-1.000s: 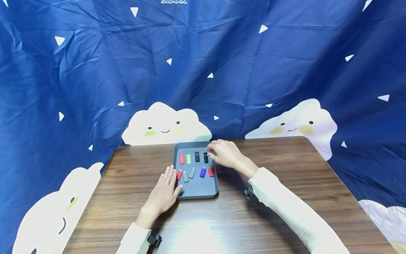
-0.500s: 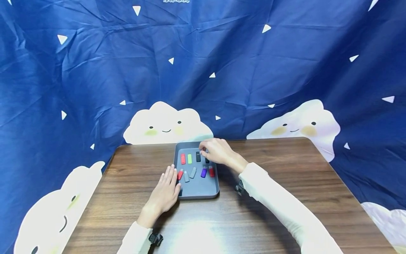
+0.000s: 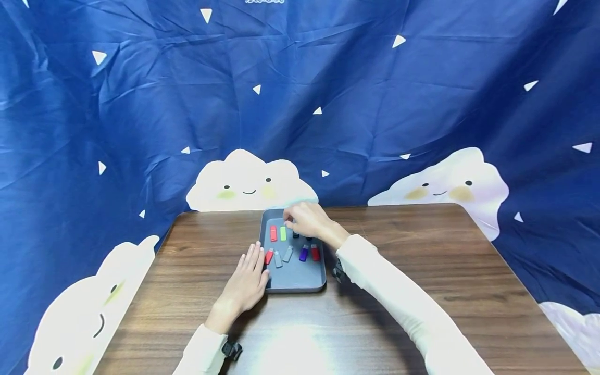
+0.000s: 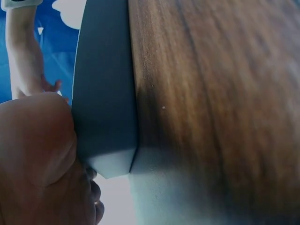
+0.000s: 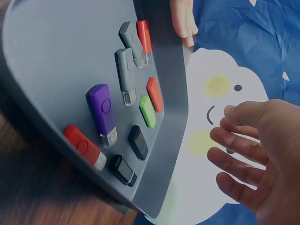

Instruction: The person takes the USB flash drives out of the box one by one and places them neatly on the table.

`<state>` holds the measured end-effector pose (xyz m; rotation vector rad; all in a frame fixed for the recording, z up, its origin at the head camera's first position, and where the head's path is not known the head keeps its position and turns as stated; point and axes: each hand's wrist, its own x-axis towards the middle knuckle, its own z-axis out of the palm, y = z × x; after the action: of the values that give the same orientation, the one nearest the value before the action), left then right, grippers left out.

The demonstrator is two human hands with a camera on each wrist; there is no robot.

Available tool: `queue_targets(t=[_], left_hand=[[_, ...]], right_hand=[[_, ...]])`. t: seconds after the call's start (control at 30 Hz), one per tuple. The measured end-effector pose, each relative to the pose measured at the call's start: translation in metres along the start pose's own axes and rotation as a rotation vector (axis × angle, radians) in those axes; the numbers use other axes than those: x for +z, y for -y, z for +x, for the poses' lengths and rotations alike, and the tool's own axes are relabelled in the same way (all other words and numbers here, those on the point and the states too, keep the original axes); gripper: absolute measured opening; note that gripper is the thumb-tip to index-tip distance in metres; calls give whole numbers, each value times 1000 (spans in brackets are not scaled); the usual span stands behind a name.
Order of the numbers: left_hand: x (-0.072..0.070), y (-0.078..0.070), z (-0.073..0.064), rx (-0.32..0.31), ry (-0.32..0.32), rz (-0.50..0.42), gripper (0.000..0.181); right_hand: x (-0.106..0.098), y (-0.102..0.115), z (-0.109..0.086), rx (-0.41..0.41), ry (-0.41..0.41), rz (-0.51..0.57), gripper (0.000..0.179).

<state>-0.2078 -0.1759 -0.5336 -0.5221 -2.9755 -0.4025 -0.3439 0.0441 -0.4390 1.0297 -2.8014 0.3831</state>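
Observation:
A grey tray [image 3: 295, 278] holds several USB flash drives. In the right wrist view I see a purple drive [image 5: 100, 110], a green drive [image 5: 147, 112], two grey drives [image 5: 125, 72], two black drives [image 5: 138, 142] and three red ones, such as the red drive [image 5: 83, 144] near the rim. My right hand [image 3: 307, 220] hovers over the tray's far end, near the green drive, partly covering the black ones in the head view. Its fingers are loosely bent, with nothing between them. My left hand [image 3: 244, 281] rests along the tray's left side, fingers straight.
Under the tray is a brown wooden table [image 3: 201, 260] with a bright light reflection near its front. A blue curtain [image 3: 290, 104] with white clouds hangs behind the far edge.
My right hand has moved left across the far part of the tray, from beside the rightmost black drive toward the green one. My left hand stays at the tray's side.

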Motion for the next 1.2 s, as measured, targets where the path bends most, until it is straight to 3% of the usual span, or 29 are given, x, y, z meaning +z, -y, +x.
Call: queue_targets(t=[0.17,0.37,0.63,0.73,0.87,1.2], left_hand=[[-1,0,0,-5,7,-23,61],[1,3,0,6,-28,-72,62],[7,7,1,7,-18,-14,63],[5,6,1,6,-22,-44,63],[4,5,-1,8,-30,-73,63],[8,8,0,2,-20,-34,63]], right_hand=[[10,2,9,7,34,-18,16],[19,6,17,14,78,-32,23],[30,13,22,44,118,12,30],[35,15,24,55,125,30,31],[44,15,28,56,140,10,34],[58,17,37,62,140,-58,36]])
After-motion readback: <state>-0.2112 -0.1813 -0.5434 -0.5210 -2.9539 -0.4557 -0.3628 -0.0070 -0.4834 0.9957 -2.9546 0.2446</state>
